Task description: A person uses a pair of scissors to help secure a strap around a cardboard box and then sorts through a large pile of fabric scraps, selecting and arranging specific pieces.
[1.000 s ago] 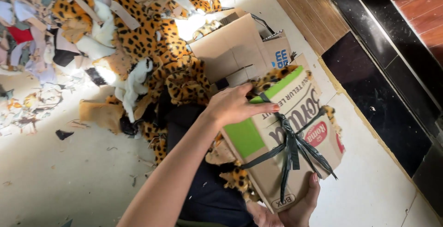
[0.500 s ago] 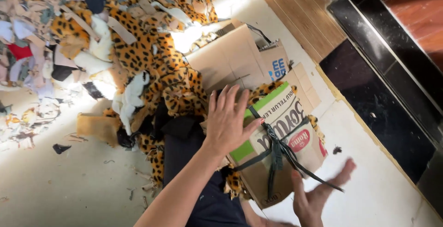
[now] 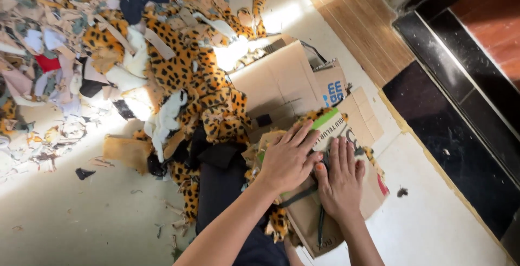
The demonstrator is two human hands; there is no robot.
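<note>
A flattened cardboard box (image 3: pixel 374 190) with a green panel lies on leopard-print fabric, bound by a dark strap (image 3: pixel 320 228). My left hand (image 3: pixel 288 160) lies flat on its top, fingers spread toward the green panel. My right hand (image 3: pixel 342 182) presses palm-down beside it, fingers apart, on the brown cardboard. Leopard-print fabric pieces (image 3: pixel 279 222) stick out from under the box. Neither hand grips anything.
A larger open cardboard box (image 3: pixel 281 82) stands just beyond. A big heap of leopard-print fabric (image 3: pixel 179 66) and mixed scraps (image 3: pixel 43 49) covers the floor at the left. A dark cloth (image 3: pixel 222 185) lies by my left arm. A black floor strip (image 3: pixel 455 136) runs along the right.
My right hand came up from below the box and now lies flat on top beside the left. The left hand shifted slightly right. The camera view moved closer.
</note>
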